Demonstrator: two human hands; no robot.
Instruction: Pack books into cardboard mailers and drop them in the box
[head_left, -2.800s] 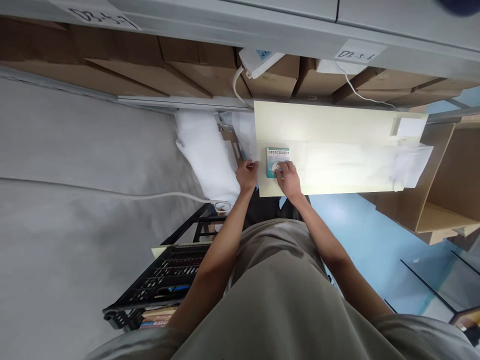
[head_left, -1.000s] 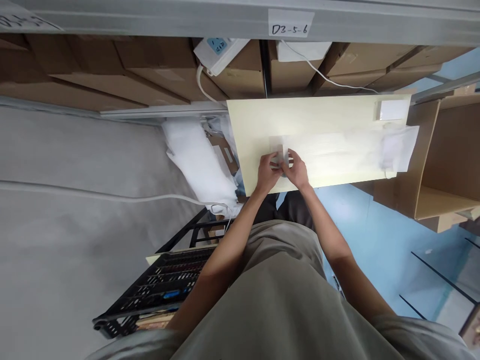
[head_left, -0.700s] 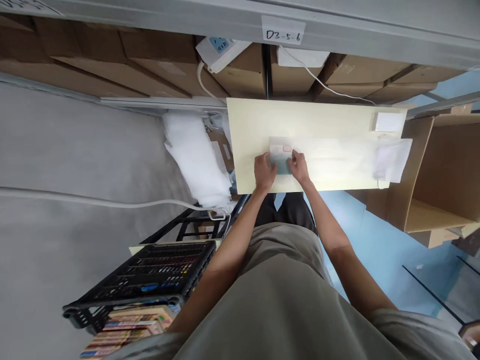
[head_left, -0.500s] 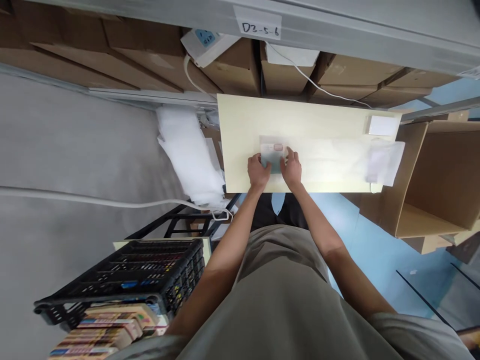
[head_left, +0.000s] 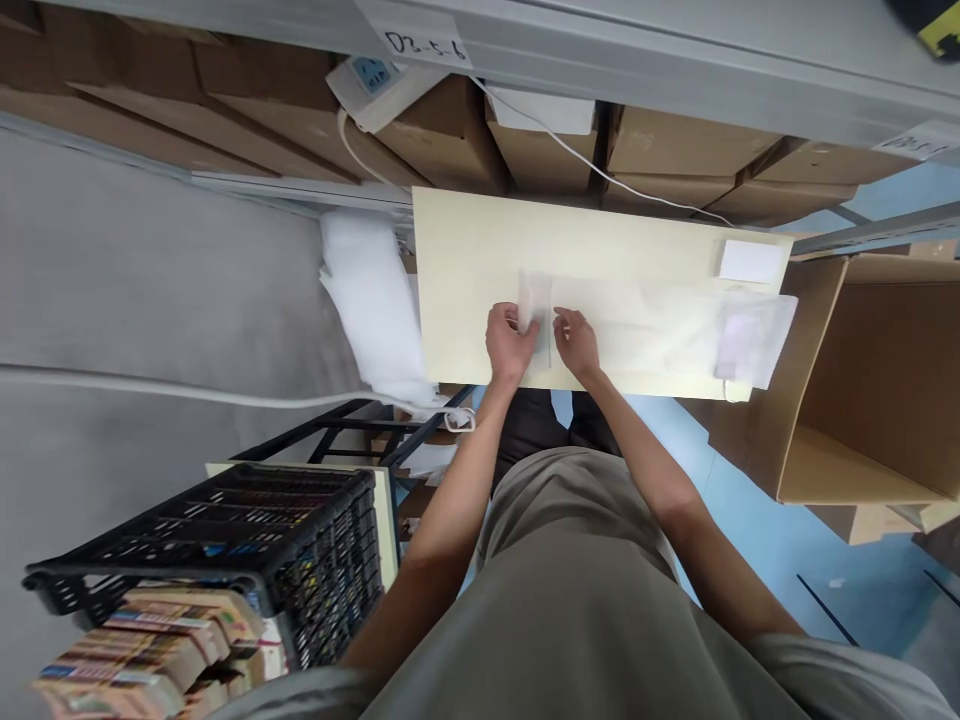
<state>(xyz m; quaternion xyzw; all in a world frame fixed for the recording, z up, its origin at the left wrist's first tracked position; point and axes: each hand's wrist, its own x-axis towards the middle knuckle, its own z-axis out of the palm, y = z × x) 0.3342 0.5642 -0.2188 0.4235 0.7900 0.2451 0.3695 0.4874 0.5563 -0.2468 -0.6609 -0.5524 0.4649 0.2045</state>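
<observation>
A long translucent white wrapping sheet (head_left: 637, 315) lies across a cream board. At its left end a small flat item (head_left: 541, 335), greyish-green where it shows, is covered by a turn of the sheet. My left hand (head_left: 511, 342) is closed on the left side of this wrapped item, thumb on top and fingers curled at the edge. Just right of it, my right hand (head_left: 577, 345) has bent, slightly parted fingers over the sheet, with nothing visible in them. Most of the item's face is hidden.
The cream board (head_left: 465, 240) bears a white box (head_left: 750, 261) and clear, lilac-tinted bags (head_left: 739, 340). An open carton (head_left: 862, 380) stands right. White foam sheeting (head_left: 367, 300) and a black crate (head_left: 315, 560) are left; cartons (head_left: 690, 140) line the back under a shelf beam (head_left: 600, 60).
The small item has been turned over within the sheet, so its printed face with a red mark no longer shows. My right hand has come off its right edge. The view has shifted slightly.
</observation>
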